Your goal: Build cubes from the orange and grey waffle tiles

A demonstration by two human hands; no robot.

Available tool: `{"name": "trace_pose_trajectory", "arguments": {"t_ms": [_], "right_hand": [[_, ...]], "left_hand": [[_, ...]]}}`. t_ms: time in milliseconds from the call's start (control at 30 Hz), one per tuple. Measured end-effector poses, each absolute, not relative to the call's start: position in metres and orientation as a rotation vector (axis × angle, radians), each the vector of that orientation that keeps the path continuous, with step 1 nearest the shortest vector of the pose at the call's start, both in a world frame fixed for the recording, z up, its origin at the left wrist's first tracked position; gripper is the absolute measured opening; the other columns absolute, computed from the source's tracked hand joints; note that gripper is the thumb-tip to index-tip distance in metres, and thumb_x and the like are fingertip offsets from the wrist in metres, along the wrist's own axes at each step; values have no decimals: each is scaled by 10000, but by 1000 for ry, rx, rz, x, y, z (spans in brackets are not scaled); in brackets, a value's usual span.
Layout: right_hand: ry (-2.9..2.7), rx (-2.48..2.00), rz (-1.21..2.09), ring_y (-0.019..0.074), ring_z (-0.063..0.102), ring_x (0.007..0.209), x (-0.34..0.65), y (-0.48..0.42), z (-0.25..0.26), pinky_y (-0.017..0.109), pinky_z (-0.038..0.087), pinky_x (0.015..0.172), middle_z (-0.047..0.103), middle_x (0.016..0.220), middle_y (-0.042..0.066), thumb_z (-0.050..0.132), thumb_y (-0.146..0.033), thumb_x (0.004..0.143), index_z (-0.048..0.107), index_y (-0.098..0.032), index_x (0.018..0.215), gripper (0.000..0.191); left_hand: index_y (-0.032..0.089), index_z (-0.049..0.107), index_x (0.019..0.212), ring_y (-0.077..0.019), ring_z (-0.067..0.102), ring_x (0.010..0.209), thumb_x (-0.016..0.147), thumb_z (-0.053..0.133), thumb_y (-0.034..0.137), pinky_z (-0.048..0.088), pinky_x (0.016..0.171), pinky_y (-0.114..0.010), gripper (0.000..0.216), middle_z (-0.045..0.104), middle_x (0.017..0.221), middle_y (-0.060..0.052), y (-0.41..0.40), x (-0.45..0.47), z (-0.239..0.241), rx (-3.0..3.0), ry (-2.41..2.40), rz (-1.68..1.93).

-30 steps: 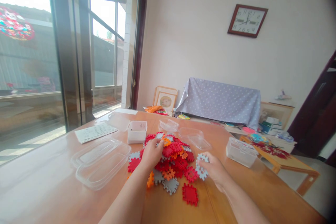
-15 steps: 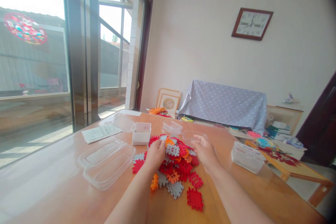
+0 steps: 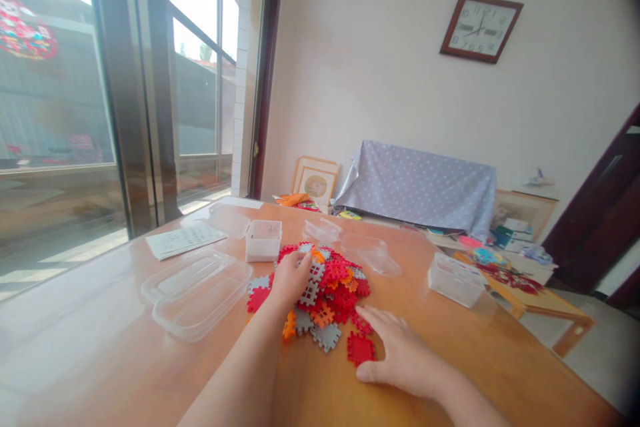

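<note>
A heap of toothed interlocking plastic tiles (image 3: 345, 297) in red, grey and orange lies mid-table. My left hand (image 3: 293, 277) rests at the heap's left side, fingers curled in, with a grey interlocking tile (image 3: 310, 293) against them; its far fingertips are hidden. To the right of the heap, my right hand (image 3: 400, 350) is open, thumb and fingers spread around a flat red tile (image 3: 361, 349) at the near edge. A grey tile (image 3: 326, 337) and an orange tile (image 3: 289, 325) lie along the front of the heap.
Clear plastic lids (image 3: 187, 327) lie at left near a paper sheet (image 3: 185, 240). Behind the heap stand a small white box (image 3: 263, 250) and a clear container (image 3: 323, 230). Another clear lid (image 3: 385, 261) lies right of them. A translucent box (image 3: 456, 283) stands at the table's right side.
My right hand has come nearer and down from behind the heap to the red tile, its fingers spreading. My left hand stays at the heap. The view has shifted slightly.
</note>
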State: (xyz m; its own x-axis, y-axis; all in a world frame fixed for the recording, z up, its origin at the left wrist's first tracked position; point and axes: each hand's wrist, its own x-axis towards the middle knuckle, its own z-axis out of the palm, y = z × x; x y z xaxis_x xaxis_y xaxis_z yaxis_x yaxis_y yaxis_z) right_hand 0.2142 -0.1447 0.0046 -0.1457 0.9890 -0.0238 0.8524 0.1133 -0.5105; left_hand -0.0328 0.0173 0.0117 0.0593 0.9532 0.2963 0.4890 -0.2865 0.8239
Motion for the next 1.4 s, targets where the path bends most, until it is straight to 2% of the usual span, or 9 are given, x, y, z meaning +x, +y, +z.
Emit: {"name": "trace_pose_trajectory", "arguments": {"t_ms": [267,367,600,733,833,933,1067,1233,1400], "right_hand": [[-2094,-1711,513,319,558,1209,212,-143,16,440,393,1082,619,1366,81,727,-428,746,705,-303,1239,509],[-2033,-1630,540,280,625,1046,213,-141,17,391,457,971,724,1127,76,620,-391,842,768,-270,1043,278],[-1731,-1609,622,155,550,645,226,-127,4,269,415,626,617,665,-10,454,-470,958,598,-202,696,401],[-1360,-1505,952,146,593,631,218,-102,18,257,445,595,671,711,20,530,-547,919,635,-184,774,405],[-1059,-1222,1152,194,690,853,204,-81,32,307,530,761,738,968,94,667,-505,849,654,-183,1021,365],[-1009,-1285,1054,206,693,887,201,-71,30,327,533,790,737,1008,94,687,-456,828,639,-199,1131,400],[-1459,-1670,732,192,639,780,216,-79,3,310,481,732,697,849,47,648,-480,829,707,-183,953,327],[-1837,-1897,485,193,623,820,227,-95,-16,285,436,729,636,954,40,762,-464,723,688,-240,1189,522],[-2027,-1827,379,155,595,756,226,-100,-2,252,376,679,616,869,22,643,-390,833,696,-212,787,192]], "left_hand": [[180,698,891,-224,643,802,891,510,498,394,689,-270,370,726,832,-65,20,-34,11,1777,1437,1163],[177,704,911,-233,651,830,887,519,503,402,697,-276,376,729,849,-74,20,-33,10,1779,1446,1156],[185,701,933,-240,662,867,898,507,510,417,732,-289,379,743,921,-85,23,-33,7,1800,1456,1171],[181,699,955,-243,663,887,895,511,496,415,749,-294,371,744,964,-93,24,-33,5,1804,1458,1172],[173,701,958,-239,664,876,892,512,487,411,740,-291,373,742,947,-93,24,-33,5,1801,1452,1154],[173,701,950,-229,662,852,905,487,482,407,722,-285,378,739,906,-79,23,-34,6,1801,1438,1155],[177,696,945,-220,657,837,912,472,453,407,716,-283,357,736,902,-70,21,-34,8,1794,1440,1175],[175,699,939,-220,660,845,891,507,458,420,720,-279,346,737,885,-68,21,-33,8,1787,1434,1171],[176,702,995,-230,667,873,883,504,487,440,753,-292,385,746,954,-80,22,-33,7,1788,1461,1192]]}}
